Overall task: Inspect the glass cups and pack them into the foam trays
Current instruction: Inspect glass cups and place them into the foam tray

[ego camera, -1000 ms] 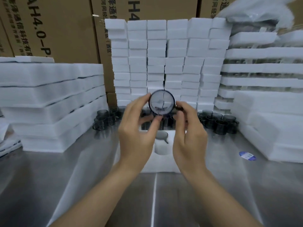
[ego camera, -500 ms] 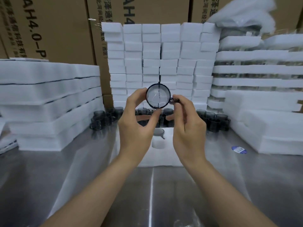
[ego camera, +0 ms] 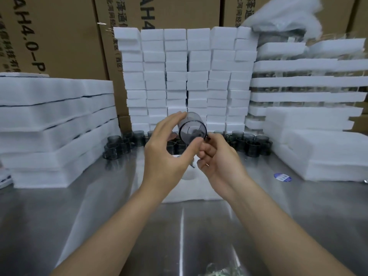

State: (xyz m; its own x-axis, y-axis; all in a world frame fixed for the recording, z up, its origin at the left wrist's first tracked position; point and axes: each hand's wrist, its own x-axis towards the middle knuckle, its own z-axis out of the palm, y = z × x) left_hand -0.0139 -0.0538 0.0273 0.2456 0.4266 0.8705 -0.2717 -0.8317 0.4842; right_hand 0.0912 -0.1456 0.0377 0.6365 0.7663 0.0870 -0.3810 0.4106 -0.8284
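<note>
Both hands held one smoky glass cup (ego camera: 191, 130) up in mid-air above the foam tray (ego camera: 191, 189), tilted so its round mouth faced the camera, a pose that suited checking the wall and base for flaws. The left hand (ego camera: 169, 154) cradled the cup with thumb under the rim and fingers curved over the far side at 10 o'clock; the right hand (ego camera: 218, 162) pinched what looked like the small handle at the cup's 4 o'clock edge, its other fingers curled. The cup was a short, smooth, translucent grey cylinder with a dark rim. The tray, soft white foam, lay on the reflective steel tabletop (ego camera: 99, 216) straight below, with a round pocket (ego camera: 188, 176) open at 6 o'clock of the cup, probably the cup's destination. More grey cups (ego camera: 251, 145) stood clustered at 12 o'clock, just behind the tray. Stacks of white foam slabs (ego camera: 55, 124) rose at 9 o'clock, and small foam blocks (ego camera: 187, 76) formed a wall behind.
</note>
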